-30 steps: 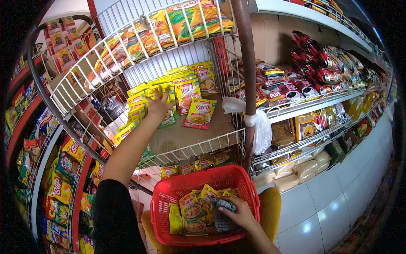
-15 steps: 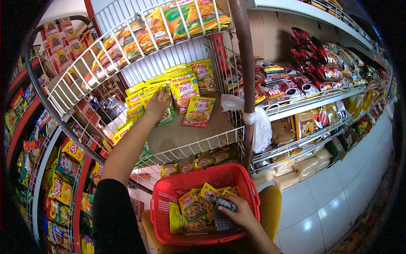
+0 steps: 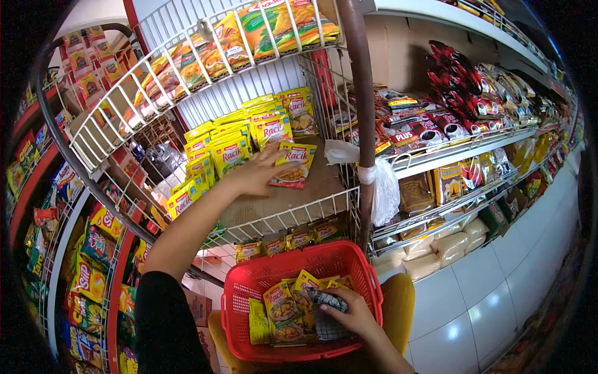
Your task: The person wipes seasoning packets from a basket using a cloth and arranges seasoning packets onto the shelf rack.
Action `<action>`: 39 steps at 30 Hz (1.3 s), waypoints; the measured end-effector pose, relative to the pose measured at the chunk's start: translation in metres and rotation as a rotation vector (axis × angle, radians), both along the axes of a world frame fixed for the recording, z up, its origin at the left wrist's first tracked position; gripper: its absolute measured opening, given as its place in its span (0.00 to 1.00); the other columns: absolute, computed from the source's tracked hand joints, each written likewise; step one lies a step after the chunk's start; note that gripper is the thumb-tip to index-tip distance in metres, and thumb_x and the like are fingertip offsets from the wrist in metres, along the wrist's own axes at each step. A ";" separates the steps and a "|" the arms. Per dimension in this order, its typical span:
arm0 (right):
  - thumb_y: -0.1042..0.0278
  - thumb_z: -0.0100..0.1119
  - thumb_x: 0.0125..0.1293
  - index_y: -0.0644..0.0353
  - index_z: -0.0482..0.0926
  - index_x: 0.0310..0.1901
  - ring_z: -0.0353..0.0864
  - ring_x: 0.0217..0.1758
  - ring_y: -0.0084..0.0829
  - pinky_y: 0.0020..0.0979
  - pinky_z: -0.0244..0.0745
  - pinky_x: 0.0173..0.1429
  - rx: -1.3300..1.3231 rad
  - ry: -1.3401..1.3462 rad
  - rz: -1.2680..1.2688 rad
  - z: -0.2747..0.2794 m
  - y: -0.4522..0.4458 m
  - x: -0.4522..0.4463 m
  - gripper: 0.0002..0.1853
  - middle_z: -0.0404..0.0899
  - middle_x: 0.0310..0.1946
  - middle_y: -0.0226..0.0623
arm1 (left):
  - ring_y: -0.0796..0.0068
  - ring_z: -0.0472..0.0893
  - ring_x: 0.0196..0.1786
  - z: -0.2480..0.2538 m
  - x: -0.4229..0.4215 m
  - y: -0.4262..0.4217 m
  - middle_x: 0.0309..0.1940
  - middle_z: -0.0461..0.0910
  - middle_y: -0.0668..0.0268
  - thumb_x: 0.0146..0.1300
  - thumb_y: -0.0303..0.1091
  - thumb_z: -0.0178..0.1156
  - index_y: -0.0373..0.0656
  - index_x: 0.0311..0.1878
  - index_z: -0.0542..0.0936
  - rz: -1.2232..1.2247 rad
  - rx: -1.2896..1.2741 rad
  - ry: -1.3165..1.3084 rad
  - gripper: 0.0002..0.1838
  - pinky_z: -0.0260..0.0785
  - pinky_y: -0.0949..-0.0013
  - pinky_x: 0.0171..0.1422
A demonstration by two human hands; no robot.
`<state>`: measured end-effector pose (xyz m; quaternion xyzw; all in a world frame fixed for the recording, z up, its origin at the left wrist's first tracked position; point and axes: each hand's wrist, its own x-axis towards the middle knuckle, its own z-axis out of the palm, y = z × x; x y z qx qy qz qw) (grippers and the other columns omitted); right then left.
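My left hand (image 3: 265, 172) reaches over the cardboard-lined wire shelf (image 3: 249, 202). Its fingers are stretched out and touch the left side of a yellow and red Racik seasoning packet (image 3: 298, 163) that lies apart at the front. Behind the hand stand rows of similar yellow packets (image 3: 229, 153). My right hand (image 3: 355, 311) is closed around a bunched dark checked cloth (image 3: 329, 311), inside a red plastic basket (image 3: 249, 274). More seasoning packets (image 3: 283, 305) lie in the basket beside the cloth.
The wire rack's upper tier holds large orange and green packets (image 3: 280, 28). A brown post (image 3: 361, 93) with a white plastic bag (image 3: 385, 193) stands at right. Coffee sachets (image 3: 436, 124) fill the neighbouring shelves, and snack bags (image 3: 90, 274) hang at left.
My left hand has moved right and slightly forward, from the yellow packet rows to the separate front packet. My right hand stays on the cloth in the basket.
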<state>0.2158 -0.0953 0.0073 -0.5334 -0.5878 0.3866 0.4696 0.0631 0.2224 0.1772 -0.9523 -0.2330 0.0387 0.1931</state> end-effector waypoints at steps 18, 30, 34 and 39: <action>0.56 0.63 0.56 0.60 0.74 0.49 0.77 0.46 0.42 0.35 0.72 0.50 0.090 -0.027 -0.002 -0.010 0.002 0.001 0.23 0.77 0.42 0.46 | 0.57 0.78 0.44 -0.009 0.040 0.051 0.58 0.66 0.54 0.58 0.35 0.50 0.53 0.60 0.65 0.120 0.103 0.179 0.24 0.73 0.56 0.46; 0.60 0.64 0.55 0.60 0.75 0.48 0.79 0.45 0.40 0.34 0.72 0.48 0.004 0.007 -0.016 -0.001 0.001 0.000 0.20 0.78 0.40 0.45 | 0.54 0.75 0.50 0.098 -0.054 -0.053 0.45 0.76 0.50 0.58 0.51 0.52 0.44 0.60 0.67 0.708 -0.070 -0.186 0.29 0.69 0.56 0.50; 0.63 0.64 0.55 0.61 0.76 0.47 0.79 0.42 0.39 0.33 0.72 0.46 0.010 -0.011 -0.024 0.003 0.004 -0.005 0.19 0.79 0.37 0.44 | 0.52 0.74 0.53 0.062 -0.162 -0.027 0.49 0.73 0.46 0.51 0.58 0.58 0.46 0.66 0.58 0.760 -0.152 -0.118 0.42 0.67 0.60 0.54; 0.64 0.64 0.54 0.63 0.76 0.45 0.80 0.40 0.38 0.32 0.73 0.44 0.016 -0.039 -0.049 -0.005 0.006 -0.010 0.18 0.79 0.35 0.44 | 0.48 0.65 0.61 0.032 -0.190 -0.023 0.62 0.59 0.45 0.42 0.62 0.63 0.49 0.68 0.53 0.592 -0.418 -0.138 0.52 0.58 0.57 0.63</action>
